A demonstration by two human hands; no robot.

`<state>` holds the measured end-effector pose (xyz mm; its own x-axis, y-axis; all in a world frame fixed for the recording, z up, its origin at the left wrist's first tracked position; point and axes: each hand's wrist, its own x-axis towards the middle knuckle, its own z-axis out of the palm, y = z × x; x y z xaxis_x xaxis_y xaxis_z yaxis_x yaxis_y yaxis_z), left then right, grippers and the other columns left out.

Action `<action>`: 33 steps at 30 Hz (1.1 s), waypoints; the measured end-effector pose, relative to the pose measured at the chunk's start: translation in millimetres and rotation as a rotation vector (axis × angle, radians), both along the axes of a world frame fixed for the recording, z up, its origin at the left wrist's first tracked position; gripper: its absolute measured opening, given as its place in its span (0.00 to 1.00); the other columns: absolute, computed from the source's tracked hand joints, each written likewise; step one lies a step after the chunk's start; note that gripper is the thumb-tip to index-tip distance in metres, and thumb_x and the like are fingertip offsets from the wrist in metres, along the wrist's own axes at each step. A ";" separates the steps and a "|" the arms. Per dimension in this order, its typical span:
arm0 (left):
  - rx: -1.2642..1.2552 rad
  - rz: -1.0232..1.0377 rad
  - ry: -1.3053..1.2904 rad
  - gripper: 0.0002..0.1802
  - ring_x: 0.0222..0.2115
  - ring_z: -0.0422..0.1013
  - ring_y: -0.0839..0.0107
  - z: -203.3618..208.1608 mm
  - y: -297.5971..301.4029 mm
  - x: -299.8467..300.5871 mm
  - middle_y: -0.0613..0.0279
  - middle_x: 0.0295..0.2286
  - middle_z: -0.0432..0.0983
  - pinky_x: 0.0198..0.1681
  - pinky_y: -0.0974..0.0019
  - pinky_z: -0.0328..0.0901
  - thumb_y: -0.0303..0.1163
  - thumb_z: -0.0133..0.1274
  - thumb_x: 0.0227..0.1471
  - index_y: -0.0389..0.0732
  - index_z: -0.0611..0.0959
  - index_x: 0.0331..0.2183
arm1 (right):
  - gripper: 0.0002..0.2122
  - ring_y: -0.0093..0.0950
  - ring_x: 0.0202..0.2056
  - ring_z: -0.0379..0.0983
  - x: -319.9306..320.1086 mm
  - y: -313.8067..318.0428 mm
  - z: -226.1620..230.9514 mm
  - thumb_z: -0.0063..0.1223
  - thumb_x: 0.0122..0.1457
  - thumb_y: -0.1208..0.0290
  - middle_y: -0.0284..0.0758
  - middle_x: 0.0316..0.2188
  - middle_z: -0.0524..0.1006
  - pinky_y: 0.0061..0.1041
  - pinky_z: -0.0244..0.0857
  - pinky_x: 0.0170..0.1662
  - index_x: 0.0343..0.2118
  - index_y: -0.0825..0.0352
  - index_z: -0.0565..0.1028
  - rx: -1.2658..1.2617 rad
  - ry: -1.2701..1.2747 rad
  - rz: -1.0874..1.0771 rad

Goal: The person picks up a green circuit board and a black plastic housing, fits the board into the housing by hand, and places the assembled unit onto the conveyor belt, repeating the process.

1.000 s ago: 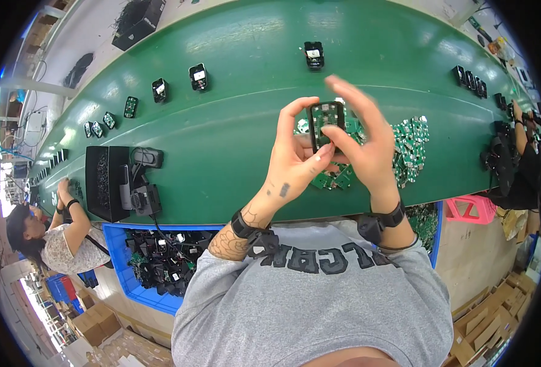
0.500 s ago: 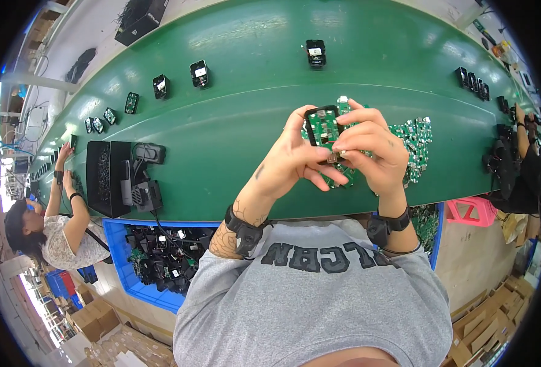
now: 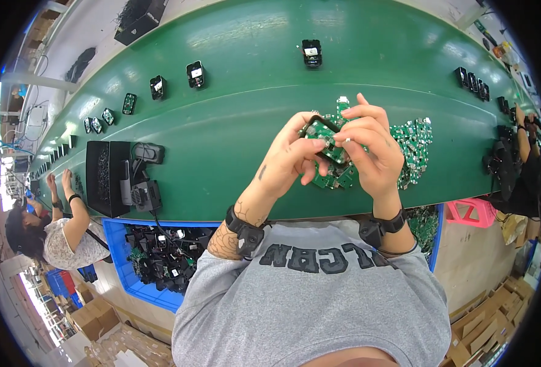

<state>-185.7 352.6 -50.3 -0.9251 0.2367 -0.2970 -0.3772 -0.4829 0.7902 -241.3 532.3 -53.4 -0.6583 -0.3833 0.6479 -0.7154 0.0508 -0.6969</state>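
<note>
My left hand (image 3: 289,150) grips a black plastic housing (image 3: 310,124) from its left side, thumb over the front. A green circuit board (image 3: 321,131) sits inside the housing, which is tilted. At its right edge, the thumb and fingertips of my right hand (image 3: 374,147) are pinched together; a small whitish spot shows between them, too small to name. Behind and below both hands spreads a heap of green circuit boards (image 3: 414,153), partly hidden by my fingers.
Black housings with boards (image 3: 195,74) stand along the far strip of the green table (image 3: 234,128). A black bin (image 3: 108,177) and dark devices (image 3: 145,196) are at left. A blue crate (image 3: 154,296) of black parts sits below the edge; a pink stool (image 3: 472,212) is right. Co-workers are at both sides.
The housing in my left hand has tilted, its lower end swinging right. My right fingertips have moved up slightly along it. The housings on the far strip have shifted a little left.
</note>
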 end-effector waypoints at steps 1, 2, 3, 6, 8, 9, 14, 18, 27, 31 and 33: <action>0.059 0.025 -0.003 0.23 0.23 0.75 0.69 -0.1 -0.6 -0.5 0.55 0.36 0.75 0.17 0.74 0.66 0.27 0.51 0.51 0.38 0.66 0.49 | 0.03 0.37 0.46 0.69 0.1 1.7 0.5 0.54 0.53 0.77 0.32 0.28 0.77 0.51 0.52 0.61 0.31 0.66 0.78 0.013 -0.032 0.015; 0.018 0.070 0.037 0.20 0.25 0.76 0.69 5.5 2.0 0.9 0.51 0.38 0.74 0.21 0.74 0.70 0.24 0.49 0.52 0.37 0.65 0.48 | 0.03 0.37 0.46 0.69 0.7 2.1 0.3 0.54 0.53 0.77 0.32 0.28 0.77 0.51 0.52 0.61 0.31 0.66 0.78 0.012 -0.031 0.014; 0.017 0.069 0.038 0.20 0.25 0.76 0.69 8.0 4.7 2.0 0.51 0.38 0.74 0.21 0.74 0.70 0.24 0.49 0.52 0.37 0.65 0.48 | 0.04 0.37 0.48 0.68 1.7 2.5 -0.3 0.56 0.53 0.76 0.30 0.29 0.76 0.50 0.51 0.61 0.31 0.63 0.79 0.042 -0.069 0.025; -0.123 0.215 0.160 0.21 0.34 0.77 0.67 16.4 12.0 5.7 0.49 0.39 0.74 0.35 0.69 0.76 0.17 0.48 0.51 0.36 0.63 0.47 | 0.03 0.38 0.52 0.64 6.8 4.3 2.8 0.56 0.52 0.75 0.31 0.34 0.75 0.48 0.50 0.60 0.30 0.62 0.78 0.153 -0.058 -0.017; -0.196 0.285 0.220 0.22 0.35 0.77 0.67 14.6 17.7 9.0 0.50 0.39 0.74 0.35 0.69 0.76 0.17 0.49 0.50 0.36 0.63 0.47 | 0.01 0.39 0.53 0.62 11.3 1.7 6.9 0.54 0.53 0.75 0.33 0.38 0.74 0.48 0.51 0.60 0.28 0.62 0.77 0.233 -0.009 -0.074; -0.269 0.357 0.281 0.23 0.36 0.77 0.68 13.8 20.3 10.2 0.50 0.39 0.74 0.35 0.70 0.76 0.17 0.50 0.49 0.36 0.64 0.47 | 0.01 0.42 0.55 0.61 13.1 -0.5 8.4 0.54 0.51 0.75 0.34 0.41 0.72 0.47 0.51 0.60 0.27 0.63 0.76 0.208 0.007 -0.128; -0.461 0.411 0.355 0.22 0.35 0.77 0.73 12.4 18.2 9.5 0.55 0.36 0.77 0.38 0.72 0.73 0.19 0.54 0.46 0.34 0.69 0.45 | 0.03 0.46 0.58 0.56 8.6 -9.2 12.3 0.57 0.44 0.76 0.37 0.46 0.69 0.44 0.53 0.56 0.24 0.64 0.74 0.248 0.056 -0.172; -0.679 0.377 0.421 0.22 0.35 0.75 0.75 18.9 17.4 9.7 0.57 0.36 0.76 0.38 0.72 0.73 0.18 0.54 0.46 0.33 0.71 0.46 | 0.04 0.46 0.59 0.54 6.1 -10.4 18.5 0.57 0.44 0.76 0.38 0.46 0.69 0.44 0.53 0.57 0.24 0.65 0.74 0.293 0.023 -0.132; -0.789 0.378 0.423 0.20 0.35 0.75 0.77 18.3 16.4 6.4 0.58 0.35 0.77 0.39 0.73 0.72 0.19 0.55 0.45 0.32 0.74 0.44 | 0.04 0.47 0.60 0.54 1.9 -6.7 20.8 0.54 0.47 0.80 0.38 0.48 0.68 0.45 0.51 0.59 0.27 0.67 0.74 0.362 -0.013 -0.042; -0.825 0.385 0.436 0.20 0.34 0.76 0.77 16.2 16.1 6.2 0.58 0.34 0.78 0.38 0.73 0.73 0.19 0.55 0.45 0.32 0.74 0.44 | 0.06 0.47 0.59 0.55 -0.5 -5.7 22.6 0.55 0.47 0.82 0.38 0.47 0.68 0.44 0.53 0.58 0.29 0.68 0.74 0.435 0.031 -0.040; -0.781 0.374 0.420 0.20 0.34 0.76 0.77 16.9 14.2 6.2 0.58 0.34 0.78 0.38 0.73 0.73 0.19 0.55 0.45 0.32 0.74 0.43 | 0.06 0.47 0.59 0.55 -2.3 -4.0 23.1 0.56 0.47 0.83 0.38 0.46 0.68 0.44 0.53 0.57 0.29 0.68 0.75 0.411 0.016 -0.012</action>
<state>-179.5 366.8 -33.3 -0.9673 -0.2196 0.1271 0.0815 0.2056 0.9752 -243.6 528.4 -30.4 -0.6552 -0.6049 0.4526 -0.7239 0.3311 -0.6053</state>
